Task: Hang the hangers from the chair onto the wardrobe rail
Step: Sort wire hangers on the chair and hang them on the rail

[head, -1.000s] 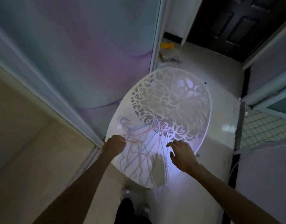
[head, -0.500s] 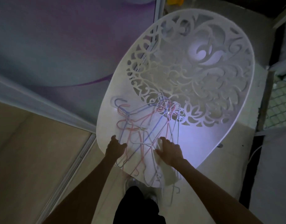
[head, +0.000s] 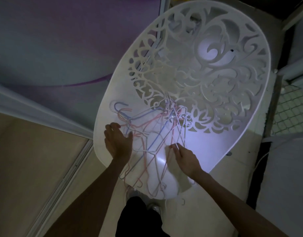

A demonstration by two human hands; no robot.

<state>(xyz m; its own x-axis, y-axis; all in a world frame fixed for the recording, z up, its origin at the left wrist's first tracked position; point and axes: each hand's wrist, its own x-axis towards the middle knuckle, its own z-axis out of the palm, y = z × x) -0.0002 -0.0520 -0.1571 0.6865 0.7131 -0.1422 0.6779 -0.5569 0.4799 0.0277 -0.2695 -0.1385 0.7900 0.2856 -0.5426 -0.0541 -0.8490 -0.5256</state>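
The fingers point(head: 173, 147) of the right hand point(head: 186, 159) are pinching a white wire of the hangers point(head: 152, 134), while the left hand point(head: 117, 140) is resting spread and relaxed on the tangle. The hangers are lying heaped at the chair point(head: 215, 146) seat's near edge, some hooks overhanging it.

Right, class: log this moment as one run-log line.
phase: gathering | left hand: open, on hangers | right hand: pinching white hanger wire | hangers: tangled on chair | rail: not in view
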